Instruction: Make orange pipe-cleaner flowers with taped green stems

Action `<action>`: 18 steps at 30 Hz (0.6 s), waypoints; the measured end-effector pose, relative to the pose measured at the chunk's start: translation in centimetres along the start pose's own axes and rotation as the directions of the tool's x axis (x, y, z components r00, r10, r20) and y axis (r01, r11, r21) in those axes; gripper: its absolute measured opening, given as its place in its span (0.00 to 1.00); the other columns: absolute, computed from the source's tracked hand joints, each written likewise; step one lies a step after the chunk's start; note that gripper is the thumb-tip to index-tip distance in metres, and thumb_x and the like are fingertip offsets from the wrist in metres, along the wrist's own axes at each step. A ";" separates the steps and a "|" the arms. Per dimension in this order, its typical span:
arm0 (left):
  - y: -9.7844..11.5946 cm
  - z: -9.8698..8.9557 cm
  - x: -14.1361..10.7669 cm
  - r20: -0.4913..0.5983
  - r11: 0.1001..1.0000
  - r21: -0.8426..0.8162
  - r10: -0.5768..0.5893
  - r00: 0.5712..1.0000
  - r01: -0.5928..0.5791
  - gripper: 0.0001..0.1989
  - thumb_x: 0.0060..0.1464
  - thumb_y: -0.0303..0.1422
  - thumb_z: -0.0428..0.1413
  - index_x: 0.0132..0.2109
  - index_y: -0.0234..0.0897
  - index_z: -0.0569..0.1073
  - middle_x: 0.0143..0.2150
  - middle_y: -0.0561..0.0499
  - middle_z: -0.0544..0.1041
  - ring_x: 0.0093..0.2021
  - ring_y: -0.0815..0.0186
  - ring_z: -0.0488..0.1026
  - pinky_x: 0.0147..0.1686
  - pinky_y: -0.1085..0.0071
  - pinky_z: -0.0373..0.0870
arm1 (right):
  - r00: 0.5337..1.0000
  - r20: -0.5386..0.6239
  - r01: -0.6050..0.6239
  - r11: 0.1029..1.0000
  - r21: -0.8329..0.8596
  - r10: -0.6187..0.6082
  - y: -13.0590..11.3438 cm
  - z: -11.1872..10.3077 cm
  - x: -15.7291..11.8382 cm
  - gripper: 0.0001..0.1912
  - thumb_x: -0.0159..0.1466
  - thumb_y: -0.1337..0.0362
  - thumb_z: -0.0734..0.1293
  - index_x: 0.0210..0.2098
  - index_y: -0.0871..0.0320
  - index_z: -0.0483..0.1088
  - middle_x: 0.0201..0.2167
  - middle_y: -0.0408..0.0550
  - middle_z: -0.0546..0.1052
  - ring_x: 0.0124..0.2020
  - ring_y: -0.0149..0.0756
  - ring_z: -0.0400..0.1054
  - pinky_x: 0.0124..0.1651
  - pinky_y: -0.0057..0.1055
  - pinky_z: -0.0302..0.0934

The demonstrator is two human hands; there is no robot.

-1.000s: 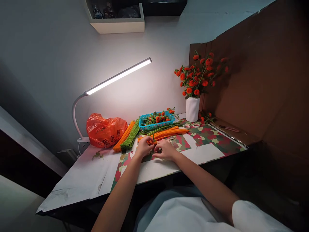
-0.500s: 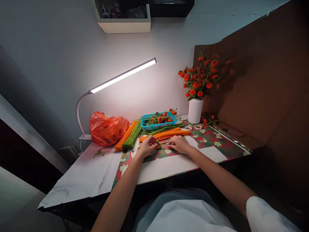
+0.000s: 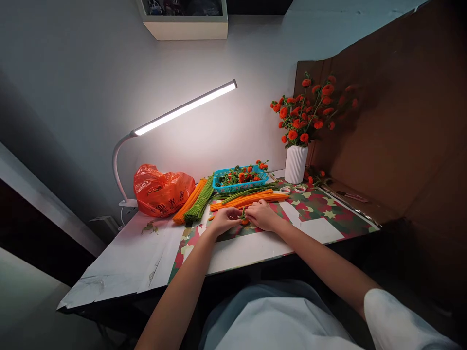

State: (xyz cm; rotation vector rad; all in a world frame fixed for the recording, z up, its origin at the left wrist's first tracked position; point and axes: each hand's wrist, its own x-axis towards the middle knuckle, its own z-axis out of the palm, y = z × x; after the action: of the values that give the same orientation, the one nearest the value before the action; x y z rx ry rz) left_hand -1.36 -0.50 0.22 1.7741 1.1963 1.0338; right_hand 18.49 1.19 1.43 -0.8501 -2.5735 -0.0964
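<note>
A small orange flower with a green stem (image 3: pixel 244 221) is between my two hands, its orange head low and its green end pointing up. My left hand (image 3: pixel 226 219) pinches it from the left side. From the right, my right hand (image 3: pixel 261 214) has its fingers closed against the green part; the fingertips are partly hidden. Just beyond the hands lie orange pipe cleaners (image 3: pixel 251 198) in a loose bundle. Green stems (image 3: pixel 233 197) lie behind those, beside a blue basket (image 3: pixel 223 189) holding several orange flowers with green stems.
A red plastic bag (image 3: pixel 160 192) sits at the left by the clamp lamp (image 3: pixel 186 108). Green pipe cleaners (image 3: pixel 199 204) lie next to it. Two tape rolls (image 3: pixel 285 191) rest near the white vase (image 3: pixel 295 164) of orange flowers. A cardboard sheet (image 3: pixel 383 121) stands along the right.
My right hand has moved left to meet the flower and my left hand. The flower has shifted slightly right and now stands between both hands. The view has tilted down slightly.
</note>
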 end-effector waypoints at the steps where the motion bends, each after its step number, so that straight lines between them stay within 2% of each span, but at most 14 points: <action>1: 0.1 0.1 0.0 0.004 1.000 -0.004 0.004 1.000 -0.004 0.14 0.37 0.36 0.65 0.34 0.36 0.78 0.32 0.48 0.79 0.29 0.65 0.73 0.29 0.71 0.69 | 1.000 -0.003 0.003 1.000 -0.019 -0.003 0.0 0.1 0.1 0.10 0.67 0.65 0.60 0.32 0.58 0.70 0.32 0.47 0.76 0.36 0.35 0.64 0.40 0.33 0.44; 5: 0.4 0.5 0.0 -0.041 0.998 0.031 0.053 0.998 -0.052 0.12 0.41 0.40 0.63 0.30 0.37 0.79 0.30 0.48 0.79 0.29 0.64 0.72 0.30 0.71 0.68 | 1.000 0.008 0.021 0.997 -0.071 -0.021 -0.1 0.2 0.2 0.11 0.67 0.64 0.59 0.33 0.59 0.70 0.33 0.49 0.77 0.37 0.36 0.64 0.40 0.33 0.44; 9: 0.4 0.9 0.2 -0.084 0.995 0.080 0.063 0.994 -0.057 0.12 0.43 0.41 0.61 0.29 0.37 0.79 0.29 0.48 0.79 0.29 0.64 0.71 0.30 0.70 0.66 | 1.000 0.025 0.002 0.997 -0.083 0.001 -0.3 0.1 0.2 0.11 0.67 0.63 0.60 0.33 0.59 0.71 0.34 0.49 0.77 0.37 0.37 0.63 0.40 0.33 0.45; 13: 0.3 1.0 0.3 -0.067 0.991 0.108 0.091 0.994 -0.084 0.10 0.45 0.39 0.60 0.28 0.36 0.78 0.28 0.49 0.77 0.29 0.65 0.70 0.29 0.72 0.65 | 0.999 0.021 -0.045 0.998 -0.049 0.046 -0.2 0.1 0.3 0.10 0.66 0.64 0.61 0.32 0.59 0.71 0.32 0.48 0.77 0.36 0.37 0.63 0.40 0.34 0.44; 18: 0.5 0.8 0.3 -0.005 0.993 0.052 0.104 0.995 -0.104 0.11 0.45 0.40 0.59 0.29 0.35 0.76 0.28 0.49 0.75 0.29 0.66 0.68 0.28 0.74 0.64 | 0.996 -0.008 -0.093 0.995 0.042 0.094 0.2 0.2 0.4 0.10 0.65 0.67 0.62 0.29 0.58 0.72 0.29 0.47 0.76 0.35 0.36 0.63 0.41 0.33 0.44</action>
State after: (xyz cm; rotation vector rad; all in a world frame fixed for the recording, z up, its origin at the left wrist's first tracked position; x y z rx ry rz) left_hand -0.35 -0.46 0.43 1.8909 1.1546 1.0786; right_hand 18.21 1.58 1.37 -0.9501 -2.5127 -0.0188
